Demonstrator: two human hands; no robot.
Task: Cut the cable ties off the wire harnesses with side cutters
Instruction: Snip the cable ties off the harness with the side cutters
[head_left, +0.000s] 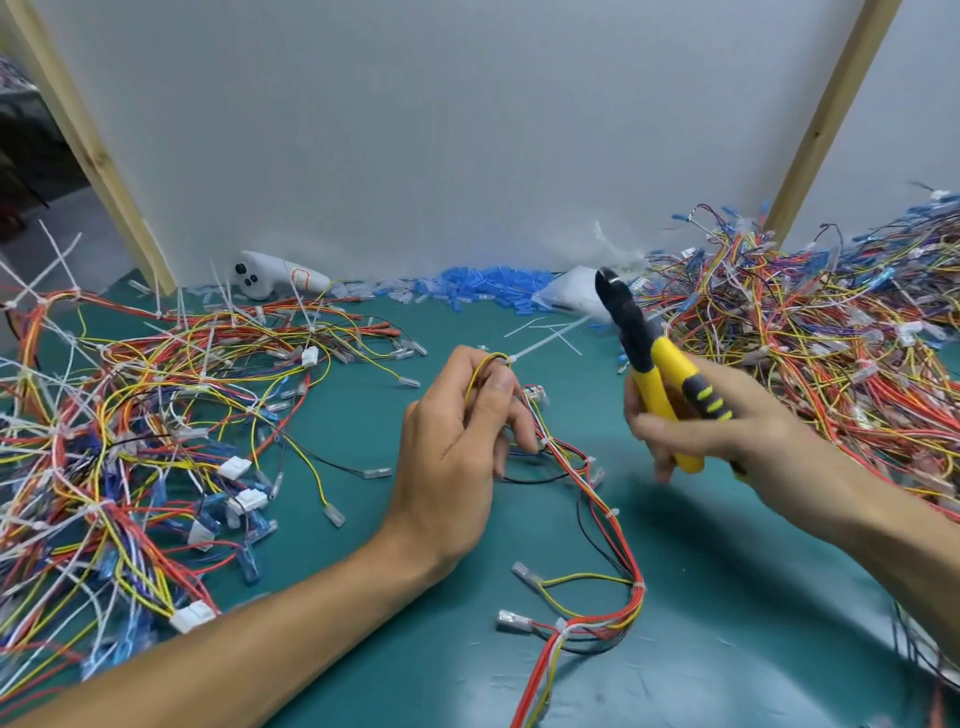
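Observation:
My left hand (457, 431) pinches a yellow wire loop of a wire harness (608, 525) at the middle of the green mat. A white cable tie (545, 344) sticks out from that loop toward the upper right. The rest of the harness, red, yellow, white and black wires with several small ties, trails down toward the front edge. My right hand (711, 431) grips the yellow-handled side cutters (654, 374), their black jaws pointing up and left, raised apart from the tie.
A big heap of harnesses (119, 431) covers the left of the green mat (727, 597); another heap (831, 322) fills the right. Blue connector sleeves (488, 288), a white controller (275, 275) and a plastic bag (571, 296) lie along the white back wall.

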